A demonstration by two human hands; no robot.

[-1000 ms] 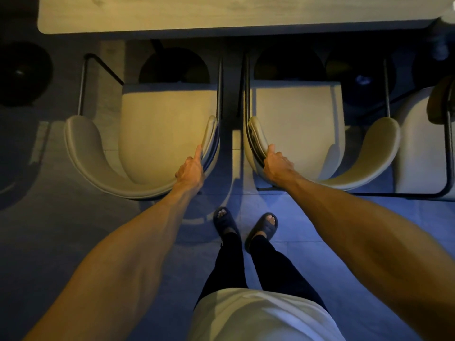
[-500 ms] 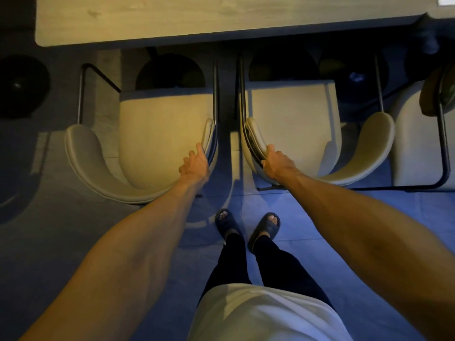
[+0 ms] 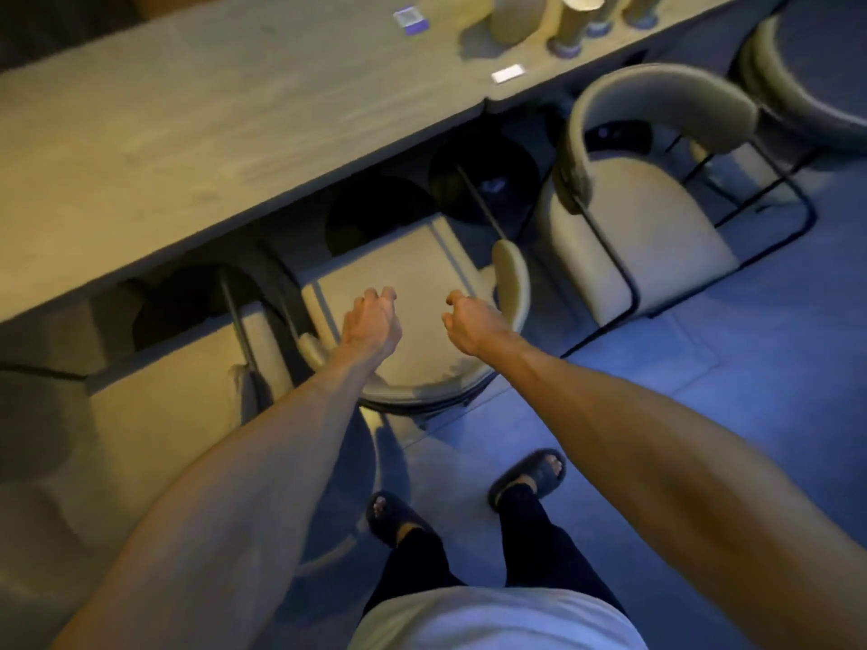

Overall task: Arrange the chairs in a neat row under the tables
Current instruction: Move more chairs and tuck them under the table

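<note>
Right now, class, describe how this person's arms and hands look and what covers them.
The left forearm and right forearm are bare, without sleeves. The left hand and right hand wear no gloves, watch or bands. Below: white top, dark trousers.

I see four cream upholstered chairs with curved backrests and thin dark metal frames along the long, pale wooden counter (image 3: pixel 187 133). The middle chair (image 3: pixel 413 283) faces the counter, with its seat front tucked just under the edge and its backrest toward me. The left chair (image 3: pixel 155 415) stands just beside it and faces in the same way, its seat front also under the edge. The right chair (image 3: pixel 642 227) is turned the other way: its backrest is close to the counter's edge and its seat points out over the floor at an angle. The far chair (image 3: pixel 807 72), in the top right corner, is partly cut off.
</note>
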